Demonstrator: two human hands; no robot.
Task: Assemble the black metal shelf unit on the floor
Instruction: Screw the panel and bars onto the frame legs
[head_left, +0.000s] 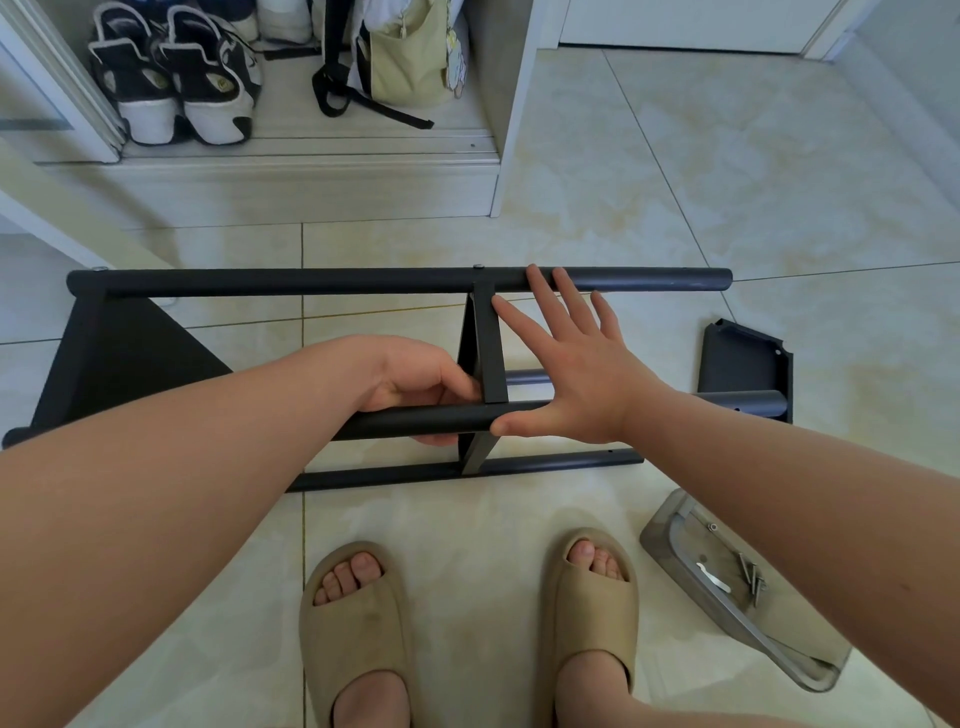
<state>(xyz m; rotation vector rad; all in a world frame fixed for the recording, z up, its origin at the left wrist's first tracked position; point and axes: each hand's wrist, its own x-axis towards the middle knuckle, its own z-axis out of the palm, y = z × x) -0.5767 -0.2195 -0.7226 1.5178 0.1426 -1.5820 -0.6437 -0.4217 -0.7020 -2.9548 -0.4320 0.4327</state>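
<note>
Shelf unit (311, 283) lies on its side on the floor tiles (675, 182), partly assembled. Left hand (415, 384) grasps the near tube (405, 422) at the middle shelf panel (485, 353). Right hand (571, 379), fingers spread, holds nothing; its thumb touches the tube just right of the grip. Painted steel likely handles rigid, smooth and moderately heavy: hold tubes close to joints.

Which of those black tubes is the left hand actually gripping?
The middle tube: the left hand curls around it. The far tube gets only straight fingertips of the right hand; the lowest tube is untouched.
</note>
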